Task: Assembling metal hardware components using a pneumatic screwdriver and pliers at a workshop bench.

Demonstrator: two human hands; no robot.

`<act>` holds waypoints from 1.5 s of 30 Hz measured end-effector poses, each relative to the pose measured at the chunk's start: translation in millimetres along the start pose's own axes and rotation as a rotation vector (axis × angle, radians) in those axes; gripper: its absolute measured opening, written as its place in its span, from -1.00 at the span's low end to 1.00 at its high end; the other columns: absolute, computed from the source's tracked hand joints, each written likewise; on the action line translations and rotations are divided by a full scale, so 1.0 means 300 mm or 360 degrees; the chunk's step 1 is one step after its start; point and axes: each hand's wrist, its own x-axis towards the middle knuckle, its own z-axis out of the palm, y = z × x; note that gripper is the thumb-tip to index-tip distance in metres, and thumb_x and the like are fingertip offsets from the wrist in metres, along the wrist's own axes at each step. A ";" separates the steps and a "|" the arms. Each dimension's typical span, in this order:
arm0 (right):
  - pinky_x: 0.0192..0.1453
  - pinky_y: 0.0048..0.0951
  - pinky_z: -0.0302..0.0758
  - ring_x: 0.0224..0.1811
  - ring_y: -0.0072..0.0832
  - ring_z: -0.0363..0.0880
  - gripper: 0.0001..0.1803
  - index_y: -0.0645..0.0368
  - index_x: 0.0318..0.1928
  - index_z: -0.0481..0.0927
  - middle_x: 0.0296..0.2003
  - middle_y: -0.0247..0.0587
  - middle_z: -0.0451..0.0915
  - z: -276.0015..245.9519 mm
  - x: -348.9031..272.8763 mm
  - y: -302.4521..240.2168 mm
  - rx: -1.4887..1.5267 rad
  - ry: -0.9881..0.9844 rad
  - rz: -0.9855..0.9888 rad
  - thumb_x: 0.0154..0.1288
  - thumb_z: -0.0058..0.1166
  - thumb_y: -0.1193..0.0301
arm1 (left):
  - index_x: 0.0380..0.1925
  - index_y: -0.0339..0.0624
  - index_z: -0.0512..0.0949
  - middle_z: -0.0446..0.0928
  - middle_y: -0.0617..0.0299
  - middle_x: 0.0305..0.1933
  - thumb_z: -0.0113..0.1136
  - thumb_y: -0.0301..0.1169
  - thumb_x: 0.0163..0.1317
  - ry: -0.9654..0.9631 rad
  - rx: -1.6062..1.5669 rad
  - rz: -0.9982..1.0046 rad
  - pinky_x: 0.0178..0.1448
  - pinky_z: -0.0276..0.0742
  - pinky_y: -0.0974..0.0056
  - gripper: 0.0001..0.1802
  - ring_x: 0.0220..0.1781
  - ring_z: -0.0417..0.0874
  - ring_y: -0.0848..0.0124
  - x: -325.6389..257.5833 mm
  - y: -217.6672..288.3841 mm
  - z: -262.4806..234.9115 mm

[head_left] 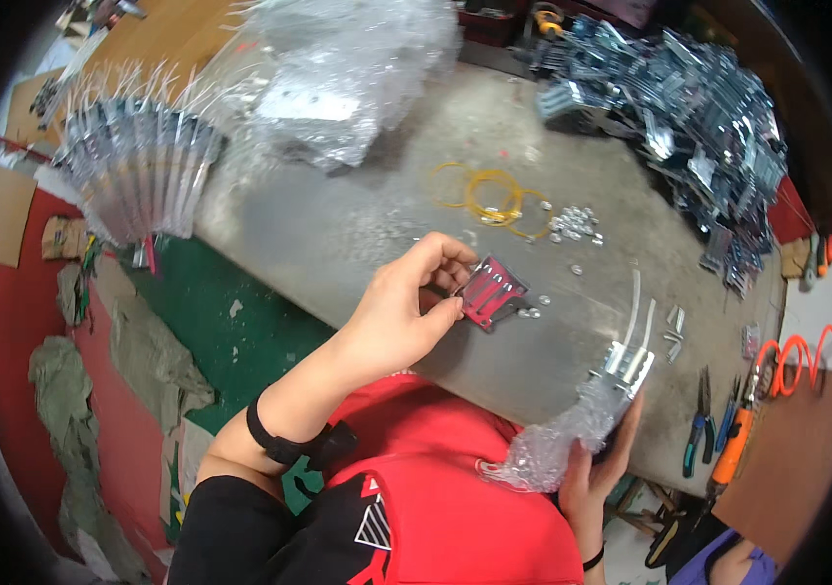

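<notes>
Nearer the person than the yellow rings (494,176), the left hand (404,302) pinches a small red-and-dark plate (492,294), and to the rings' right, nearer still, the right hand (599,478) grips a bubble-wrapped part (569,437), its shiny metal end bare. Small shiny pieces (580,223) lie just right of the rings; beyond these, a metal heap (679,122) rises rightward and clear plastic wrapping (348,83) leftward.

1. The front of the torso is covered by a bright red garment (474,487).
2. Beside it, a black shirt (313,546) with a black sleeve (231,526) is worn.
3. The chest is marked by a white-striped triangle (374,525).
4. The left forearm (313,395) is circled by a black strap (274,444), the right wrist (586,531) by a thin dark band (593,560).
5. The left hand (401,307) and right hand (596,478) are left bare.
</notes>
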 end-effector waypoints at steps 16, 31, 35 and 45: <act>0.46 -0.29 -0.03 0.43 -0.25 0.07 -0.10 0.37 0.43 -0.04 0.41 0.05 0.05 0.025 -0.016 -0.014 -0.0088 0.0050 0.0043 0.25 0.03 0.13 | 0.07 -0.33 0.40 0.42 0.17 -0.10 -0.20 -0.78 0.01 -0.0072 -0.0131 -0.0102 0.01 0.58 0.33 -0.46 -0.06 0.49 0.44 -0.030 -0.058 -0.093; 0.44 -0.29 0.04 0.39 -0.19 0.16 -0.12 0.43 0.42 -0.08 0.37 0.14 0.13 0.005 -0.018 -0.003 -0.0055 0.0004 -0.0013 0.12 -0.03 0.42 | 0.14 -0.24 0.41 0.50 0.18 -0.08 0.21 -0.68 0.11 0.0058 0.0296 -0.0113 -0.07 0.54 0.34 -0.46 -0.11 0.54 0.44 -0.018 -0.027 -0.043; 0.45 -0.32 -0.03 0.42 -0.26 0.10 -0.18 0.35 0.44 -0.05 0.40 0.01 0.08 0.011 -0.016 -0.005 0.0083 -0.0023 0.0011 0.17 -0.10 0.45 | 0.16 -0.23 0.42 0.48 0.17 -0.06 0.10 -0.76 0.12 0.0078 0.0125 -0.0017 -0.05 0.52 0.35 -0.45 -0.12 0.55 0.43 -0.019 -0.048 -0.038; 0.42 -0.29 0.08 0.38 -0.19 0.19 -0.11 0.44 0.42 -0.07 0.36 0.14 0.13 0.012 -0.011 -0.007 0.0079 -0.0015 0.0010 0.08 -0.04 0.45 | 0.12 -0.27 0.46 0.51 0.15 -0.06 0.13 -0.70 0.14 0.0100 0.0194 -0.0113 -0.07 0.53 0.37 -0.52 -0.11 0.56 0.46 -0.028 -0.030 -0.025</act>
